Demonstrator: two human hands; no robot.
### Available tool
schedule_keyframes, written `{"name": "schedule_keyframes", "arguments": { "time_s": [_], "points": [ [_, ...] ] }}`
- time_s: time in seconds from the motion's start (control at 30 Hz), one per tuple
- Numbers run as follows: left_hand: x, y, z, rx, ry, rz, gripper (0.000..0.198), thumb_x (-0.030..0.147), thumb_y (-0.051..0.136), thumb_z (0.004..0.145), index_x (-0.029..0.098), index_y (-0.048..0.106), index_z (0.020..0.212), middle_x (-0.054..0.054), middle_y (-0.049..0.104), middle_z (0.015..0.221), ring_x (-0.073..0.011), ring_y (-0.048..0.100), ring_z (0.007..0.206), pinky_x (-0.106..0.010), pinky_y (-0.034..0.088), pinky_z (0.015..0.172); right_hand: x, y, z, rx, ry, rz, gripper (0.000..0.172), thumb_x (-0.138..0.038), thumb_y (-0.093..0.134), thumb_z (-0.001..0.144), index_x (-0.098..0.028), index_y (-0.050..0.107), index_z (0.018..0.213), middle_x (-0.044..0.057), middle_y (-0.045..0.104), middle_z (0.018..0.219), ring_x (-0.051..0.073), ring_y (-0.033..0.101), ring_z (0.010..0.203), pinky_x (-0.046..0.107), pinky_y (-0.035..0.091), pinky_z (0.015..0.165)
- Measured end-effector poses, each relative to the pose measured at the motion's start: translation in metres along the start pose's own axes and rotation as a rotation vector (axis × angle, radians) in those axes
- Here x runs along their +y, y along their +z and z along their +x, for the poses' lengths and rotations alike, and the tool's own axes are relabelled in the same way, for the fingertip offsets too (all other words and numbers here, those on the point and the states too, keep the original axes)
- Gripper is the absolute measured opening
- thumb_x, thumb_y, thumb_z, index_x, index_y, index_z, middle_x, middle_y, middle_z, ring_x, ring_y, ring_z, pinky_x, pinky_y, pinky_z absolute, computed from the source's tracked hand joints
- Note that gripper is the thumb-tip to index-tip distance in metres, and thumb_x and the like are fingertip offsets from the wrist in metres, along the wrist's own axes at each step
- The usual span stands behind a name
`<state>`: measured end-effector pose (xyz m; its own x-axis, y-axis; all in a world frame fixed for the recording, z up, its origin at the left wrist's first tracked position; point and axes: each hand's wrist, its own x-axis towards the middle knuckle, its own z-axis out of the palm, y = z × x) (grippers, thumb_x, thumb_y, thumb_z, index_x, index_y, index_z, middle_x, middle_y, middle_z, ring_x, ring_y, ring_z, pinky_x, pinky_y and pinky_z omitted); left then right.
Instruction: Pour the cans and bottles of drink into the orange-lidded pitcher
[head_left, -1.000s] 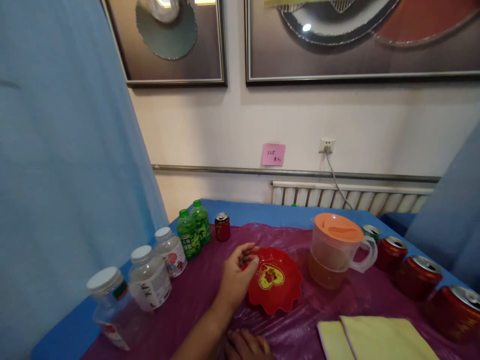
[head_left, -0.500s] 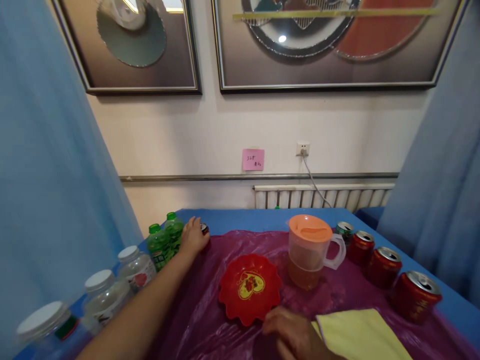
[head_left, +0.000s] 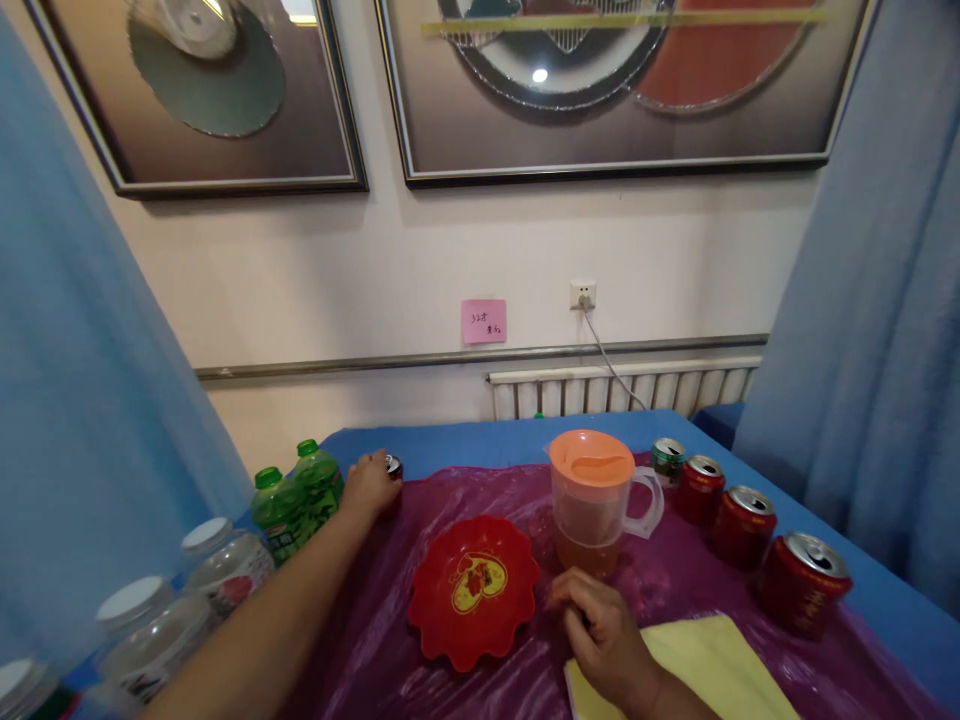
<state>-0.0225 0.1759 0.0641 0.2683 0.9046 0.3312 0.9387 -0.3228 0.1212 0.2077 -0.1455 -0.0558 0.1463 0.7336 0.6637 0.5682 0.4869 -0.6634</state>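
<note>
At the far left of the purple plastic sheet, my left hand is wrapped round a small drink can. Only the can's top and right side show past my fingers. My right hand hovers or rests at the near edge of a folded yellow cloth, its fingers curled in and nothing visible in them. Between my hands sits a red scalloped plate with a yellow print. Just beyond my right hand stands a clear jug with an orange lid and some amber liquid inside.
Two green bottles and several white-lidded clear jars line the left side. Along the right stand a green can and several red cans. The blue table backs onto a wall with a radiator.
The view has swung slightly right, so everything sits further left. My right hand has moved away from the plate's rim towards the cloth and jug. My left hand stays at the can.
</note>
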Motion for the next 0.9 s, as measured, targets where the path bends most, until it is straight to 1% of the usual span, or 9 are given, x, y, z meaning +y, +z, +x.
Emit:
{"name": "schedule_keyframes", "arguments": {
  "time_s": [0.13,0.27,0.37,0.47,0.57,0.63,0.73,0.8,0.9],
  "points": [
    [0.010,-0.024,-0.013,0.076,0.036,-0.007,0.039,0.032,0.068,0.081,0.009,0.064,0.112,-0.019,0.069,0.109,-0.0359,0.064,0.107,-0.041,0.048,0.091,-0.001,-0.004,0.001,0.035,0.003,-0.008,0.027,-0.001,0.041,0.083,-0.022,0.058,0.086,0.001,0.064,0.082,0.015,0.064,0.076,0.025,0.047,0.069],
    [0.025,-0.051,-0.045,0.092,0.143,-0.095,0.049,0.042,0.066,0.082,0.015,0.060,0.122,-0.014,0.071,0.119,-0.0306,0.065,0.110,-0.037,0.048,0.094,-0.008,-0.007,0.003,0.098,0.017,-0.042,0.027,-0.005,0.041,0.089,-0.023,0.059,0.096,0.004,0.067,0.093,0.017,0.066,0.087,0.027,0.051,0.077],
    [0.047,-0.066,-0.084,0.063,0.282,-0.168,0.053,0.049,0.068,0.081,0.020,0.060,0.125,-0.009,0.071,0.122,-0.0281,0.064,0.112,-0.036,0.048,0.096,-0.024,-0.005,0.007,0.113,0.093,-0.107,0.028,-0.014,0.052,0.092,-0.025,0.058,0.118,0.007,0.067,0.116,0.021,0.065,0.109,0.033,0.052,0.093],
    [0.076,-0.078,-0.125,0.042,0.448,-0.327,0.058,0.050,0.071,0.078,0.019,0.058,0.126,-0.011,0.070,0.123,-0.0306,0.063,0.112,-0.042,0.048,0.098,-0.045,0.005,0.018,0.088,0.180,-0.113,0.065,-0.025,0.076,0.078,-0.024,0.048,0.136,0.011,0.059,0.137,0.028,0.056,0.128,0.043,0.046,0.108],
    [0.105,-0.088,-0.157,0.001,0.509,-0.442,0.057,0.047,0.077,0.073,0.023,0.059,0.122,-0.009,0.069,0.121,-0.0299,0.063,0.110,-0.043,0.049,0.097,-0.062,0.022,0.031,0.053,0.310,-0.013,0.098,-0.026,0.090,0.058,-0.020,0.039,0.141,0.016,0.055,0.141,0.033,0.053,0.131,0.048,0.045,0.110],
    [0.120,-0.092,-0.171,-0.017,0.511,-0.496,0.056,0.045,0.080,0.069,0.025,0.060,0.118,-0.008,0.070,0.116,-0.0297,0.064,0.107,-0.043,0.050,0.094,-0.068,0.032,0.038,0.051,0.391,0.089,0.095,-0.024,0.088,0.058,-0.020,0.037,0.138,0.016,0.059,0.136,0.032,0.059,0.125,0.047,0.049,0.105],
    [0.133,-0.093,-0.183,-0.057,0.482,-0.563,0.054,0.043,0.083,0.064,0.027,0.062,0.111,-0.008,0.069,0.109,-0.0305,0.065,0.102,-0.044,0.053,0.089,-0.071,0.043,0.041,0.138,0.443,0.208,0.073,-0.023,0.079,0.069,-0.021,0.038,0.129,0.014,0.065,0.127,0.029,0.066,0.114,0.043,0.054,0.096],
    [0.132,-0.091,-0.186,-0.106,0.452,-0.621,0.055,0.043,0.085,0.062,0.027,0.063,0.111,-0.008,0.068,0.111,-0.0317,0.064,0.103,-0.046,0.053,0.090,-0.071,0.044,0.038,0.175,0.452,0.257,0.065,-0.025,0.077,0.072,-0.021,0.040,0.125,0.014,0.067,0.123,0.028,0.067,0.110,0.041,0.056,0.092],
    [0.119,-0.082,-0.186,-0.231,0.392,-0.783,0.069,0.045,0.085,0.063,0.027,0.060,0.125,-0.011,0.065,0.126,-0.0344,0.061,0.117,-0.050,0.049,0.101,-0.071,0.038,0.029,0.111,0.436,0.343,0.065,-0.026,0.078,0.074,-0.022,0.042,0.127,0.012,0.067,0.125,0.027,0.067,0.112,0.040,0.055,0.095]
  ]
}}
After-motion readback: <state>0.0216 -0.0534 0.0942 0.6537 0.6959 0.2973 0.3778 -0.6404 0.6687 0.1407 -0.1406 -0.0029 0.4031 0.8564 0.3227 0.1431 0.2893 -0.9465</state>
